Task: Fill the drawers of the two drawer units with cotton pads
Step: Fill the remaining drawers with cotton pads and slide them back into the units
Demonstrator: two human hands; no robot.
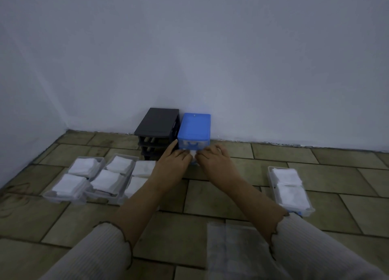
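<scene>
**Item: cotton pads going into the blue unit, floor against the wall**

Location: 2 drawer units are standing side by side against the wall, touching or nearly so: the black unit (156, 130) on the left, its slots showing no drawers, and the blue unit (194, 130) on the right, its top drawer (192, 144) sitting in place.

Hands: the left hand (173, 164) and right hand (215, 160) are meeting low at the front of the blue unit, fingers curled inward around a small white bundle of pads (193, 152) showing between them. Whether they are pinching it or pressing it into a lower drawer is hidden behind the knuckles.

Stock: 3 clear drawers are lying on the floor (210, 195) left of the arms, each holding 2 stacks: far-left drawer (73, 179), middle drawer (112, 175), and a third drawer (139, 176) partly covered by the left forearm. A fourth filled drawer (289, 188) is lying well apart to the right. A clear plastic bag (233, 241) is lying near the right sleeve.

Handling, as judged: pads are light, soft and compressible, likely to fan apart or shed loose sheets. Best taken as a whole stack, squeezed at opposite edges from both sides. Drawers look thin, stiff and light; lifting by the long walls should be keeping the stacks level.
</scene>
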